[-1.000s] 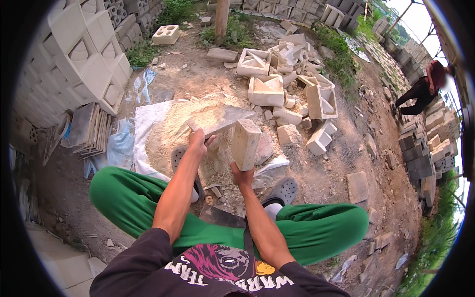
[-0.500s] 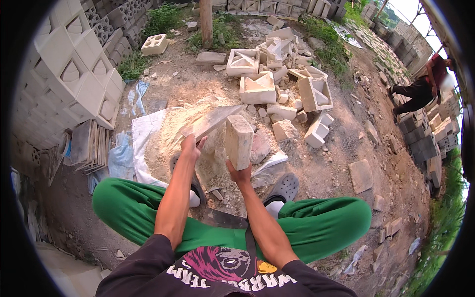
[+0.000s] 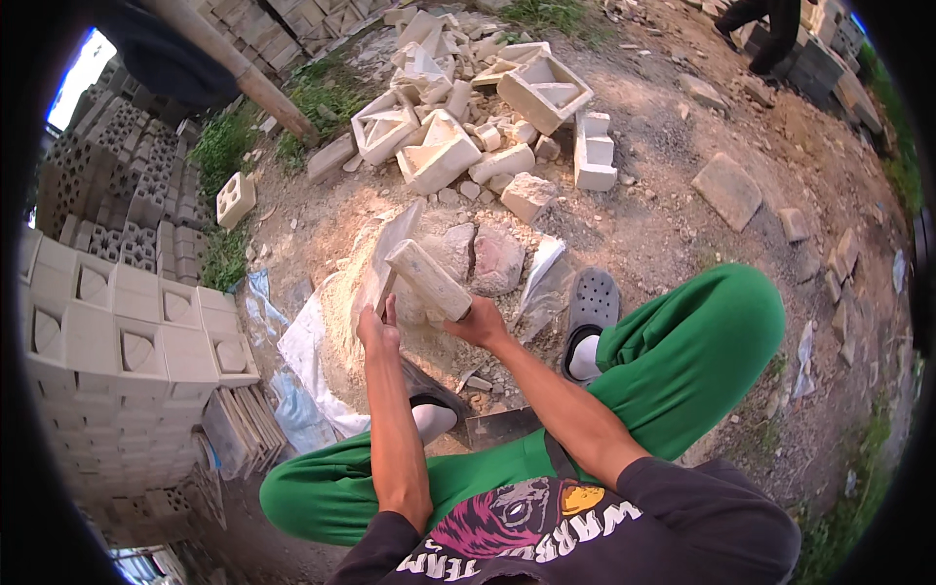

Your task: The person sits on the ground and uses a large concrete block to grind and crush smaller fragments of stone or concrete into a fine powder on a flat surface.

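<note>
My left hand is closed round the near end of a flat, dusty grey-brown board, which stands on edge and points away from me. My right hand grips the near end of a thick, pale rectangular block, whose material I cannot make out for sure. The block tilts up to the left, and its far end is close beside the board; whether they touch is unclear. Beneath both lies a heap of pale powder on a white sheet. A reddish broken stone sits just beyond my right hand.
Broken pale vent blocks and rubble lie piled ahead. Stacked decorative blocks form a wall at the left, beside leaning thin boards. A post rises at the far left. Another person's dark-clad legs show at far right.
My view has turned to the right, so the scene sits tilted. The block has gone from nearly upright to leaning left toward the board, which now points more straight away. Both holds are unchanged.
</note>
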{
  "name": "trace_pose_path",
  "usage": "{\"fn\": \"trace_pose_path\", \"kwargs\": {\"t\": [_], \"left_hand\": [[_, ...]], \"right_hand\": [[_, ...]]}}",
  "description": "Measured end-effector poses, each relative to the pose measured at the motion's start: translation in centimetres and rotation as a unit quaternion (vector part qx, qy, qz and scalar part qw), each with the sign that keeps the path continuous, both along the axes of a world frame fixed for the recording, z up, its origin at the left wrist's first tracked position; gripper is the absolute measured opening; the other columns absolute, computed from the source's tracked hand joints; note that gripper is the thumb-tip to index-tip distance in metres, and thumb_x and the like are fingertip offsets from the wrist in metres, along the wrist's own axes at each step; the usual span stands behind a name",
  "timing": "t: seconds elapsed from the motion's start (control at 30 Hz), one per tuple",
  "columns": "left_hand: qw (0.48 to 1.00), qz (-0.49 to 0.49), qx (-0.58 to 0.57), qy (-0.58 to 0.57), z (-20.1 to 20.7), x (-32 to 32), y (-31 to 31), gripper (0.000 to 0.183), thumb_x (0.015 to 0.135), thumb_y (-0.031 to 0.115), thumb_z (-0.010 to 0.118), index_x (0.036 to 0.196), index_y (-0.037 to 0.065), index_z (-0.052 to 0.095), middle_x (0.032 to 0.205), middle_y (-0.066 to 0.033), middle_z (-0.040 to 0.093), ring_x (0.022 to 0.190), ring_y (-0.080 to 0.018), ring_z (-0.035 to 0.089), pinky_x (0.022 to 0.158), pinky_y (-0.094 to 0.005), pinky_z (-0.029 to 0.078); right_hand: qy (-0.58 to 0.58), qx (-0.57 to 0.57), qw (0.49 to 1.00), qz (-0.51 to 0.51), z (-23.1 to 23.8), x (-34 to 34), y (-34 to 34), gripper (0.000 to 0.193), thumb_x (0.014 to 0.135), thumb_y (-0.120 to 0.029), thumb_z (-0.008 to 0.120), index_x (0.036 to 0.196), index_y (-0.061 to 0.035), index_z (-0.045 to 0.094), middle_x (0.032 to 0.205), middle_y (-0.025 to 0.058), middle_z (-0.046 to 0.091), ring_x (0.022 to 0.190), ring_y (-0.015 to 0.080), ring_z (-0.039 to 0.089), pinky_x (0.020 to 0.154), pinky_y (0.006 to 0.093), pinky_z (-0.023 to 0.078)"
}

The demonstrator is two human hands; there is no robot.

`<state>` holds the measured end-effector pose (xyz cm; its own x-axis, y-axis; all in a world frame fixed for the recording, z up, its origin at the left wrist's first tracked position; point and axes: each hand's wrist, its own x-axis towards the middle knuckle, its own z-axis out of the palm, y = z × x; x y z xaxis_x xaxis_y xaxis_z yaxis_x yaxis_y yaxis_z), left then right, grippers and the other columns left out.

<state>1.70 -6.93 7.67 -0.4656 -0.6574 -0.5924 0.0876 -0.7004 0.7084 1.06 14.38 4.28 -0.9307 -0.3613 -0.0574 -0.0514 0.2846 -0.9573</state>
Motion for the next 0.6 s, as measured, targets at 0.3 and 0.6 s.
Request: {"fn": "trace_pose_path", "kwargs": {"t": [0.3, 0.6], "left_hand": [[0.967, -0.149, -0.199, -0.056, -0.1, -1.0, 10.6, 0.056, 0.101, 0.018, 0.047, 0.149, -0.001, 0.024, 0.129, -0.0180, 0.050, 0.100, -0.0282, 0.064, 0.074, -0.0329, 0.063], [0.912, -0.327, -0.231, -0.093, -5.7, -0.7, 15.9, 0.069, 0.103, 0.021, 0.043, 0.156, 0.001, 0.004, 0.146, -0.0200, 0.037, 0.111, -0.0310, 0.060, 0.077, -0.0384, 0.063]], "right_hand": [[-0.108, 0.006, 0.936, -0.336, -3.0, -4.7, 5.7, 0.048, 0.073, -0.037, 0.074, 0.110, -0.0082, 0.068, 0.096, 0.0208, 0.072, 0.095, 0.0385, 0.069, 0.081, 0.0455, 0.055], [-0.227, 0.017, 0.870, -0.438, -6.1, -5.5, 8.9, 0.052, 0.075, -0.040, 0.069, 0.113, -0.0037, 0.069, 0.105, 0.0246, 0.070, 0.101, 0.0401, 0.067, 0.090, 0.0464, 0.052]]}}
